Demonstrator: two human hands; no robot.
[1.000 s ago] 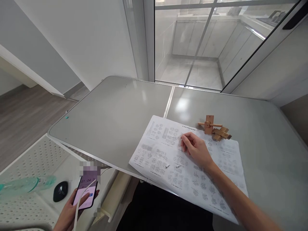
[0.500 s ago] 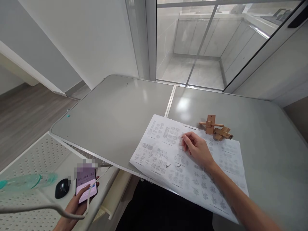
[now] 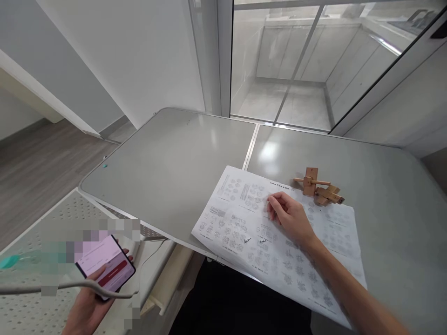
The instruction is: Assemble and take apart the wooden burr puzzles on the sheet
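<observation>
My left hand (image 3: 87, 304) is at the lower left, fingers wrapped round a phone (image 3: 106, 266) with a lit pink and red screen; a white cable (image 3: 70, 286) runs across it. On a printed sheet of diagrams (image 3: 279, 242) that lies on the grey table (image 3: 174, 167), my right hand (image 3: 291, 218) rests with its fingers curled loosely. Nothing shows in those fingers. A small wooden puzzle (image 3: 319, 188) sits just beyond the right hand, at the sheet's far edge.
A white perforated shelf (image 3: 31, 307) stands lower left beside the table, with a blurred greenish bottle (image 3: 10, 260) on it. A glass door (image 3: 296, 60) and white walls rise behind the table. The sheet's near edge overhangs the table's front.
My left hand has turned the phone and swung it leftward and lower; its screen now shows a red bar. The right hand has stayed on the sheet. The view shifted slightly left.
</observation>
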